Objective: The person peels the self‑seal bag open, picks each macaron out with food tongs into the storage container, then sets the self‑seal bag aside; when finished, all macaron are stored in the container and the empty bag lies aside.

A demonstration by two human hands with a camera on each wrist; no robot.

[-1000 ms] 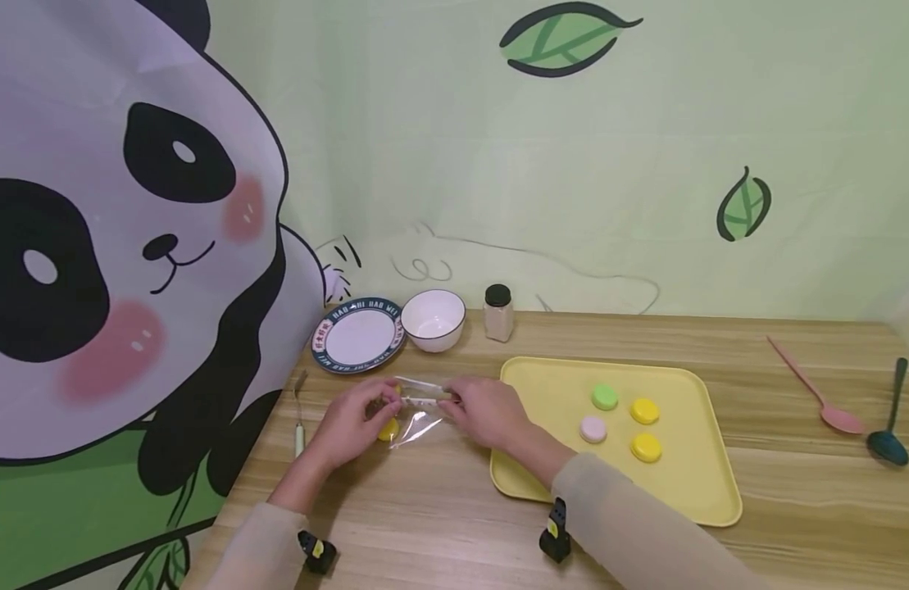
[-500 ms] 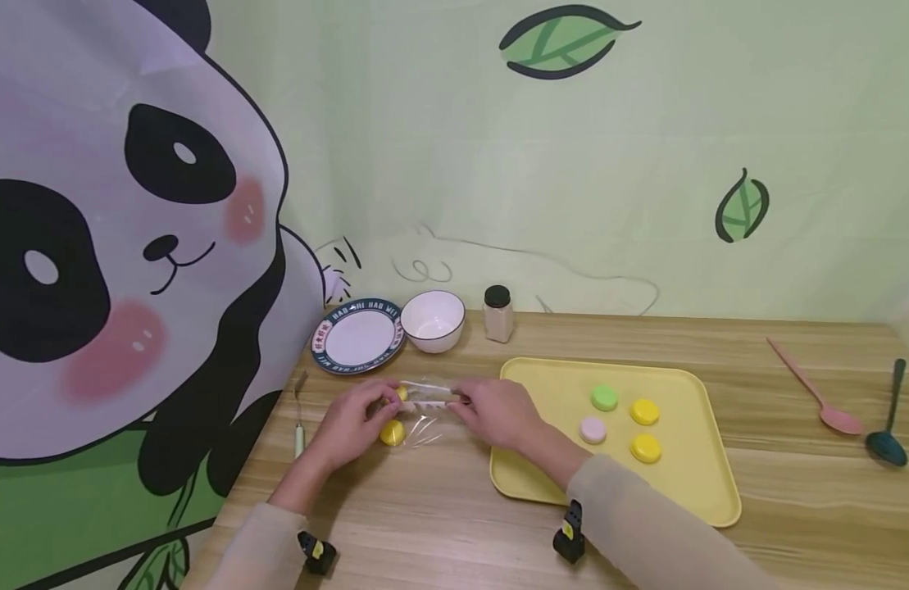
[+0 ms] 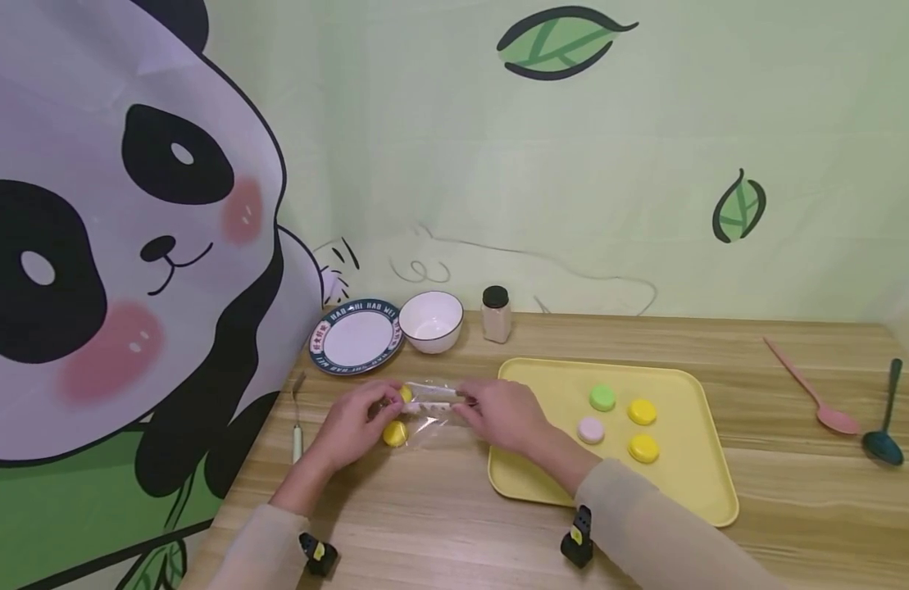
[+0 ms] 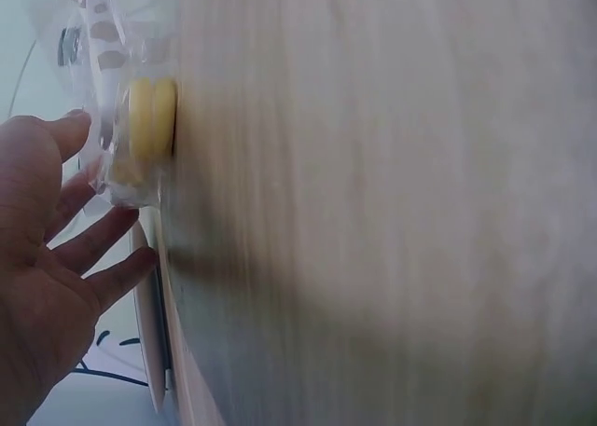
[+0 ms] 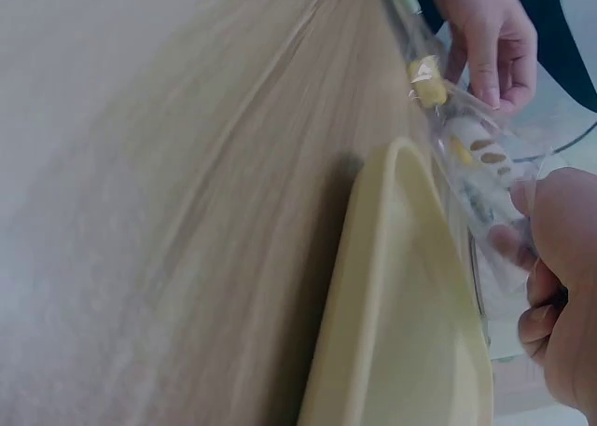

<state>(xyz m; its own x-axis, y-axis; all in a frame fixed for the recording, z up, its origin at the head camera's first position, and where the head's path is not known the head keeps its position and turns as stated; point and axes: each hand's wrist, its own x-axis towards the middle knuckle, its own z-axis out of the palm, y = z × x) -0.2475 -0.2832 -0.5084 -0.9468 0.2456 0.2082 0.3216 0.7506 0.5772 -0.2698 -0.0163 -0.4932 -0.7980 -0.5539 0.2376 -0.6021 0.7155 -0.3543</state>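
A clear plastic bag with a white printed strip is stretched between both hands above the table. Two yellow macarons show at its left end; in the left wrist view one macaron stands on edge against the tabletop, behind the clear film. My left hand pinches the bag's left end between thumb and forefinger, its other fingers spread. On the opposite end, my right hand pinches the film, with the remaining fingers curled in the right wrist view. The right hand's wrist lies over the tray's left side.
A yellow tray holds several macarons: green, pink and yellow. Behind the hands stand a blue-rimmed plate, a white bowl and a black-lidded jar. A fork lies left; a pink spoon and dark ladle lie right.
My right hand has shifted slightly to the right, drawing the bag's end with it. More of the yellow macarons shows beside the left hand, which stays nearly in place.
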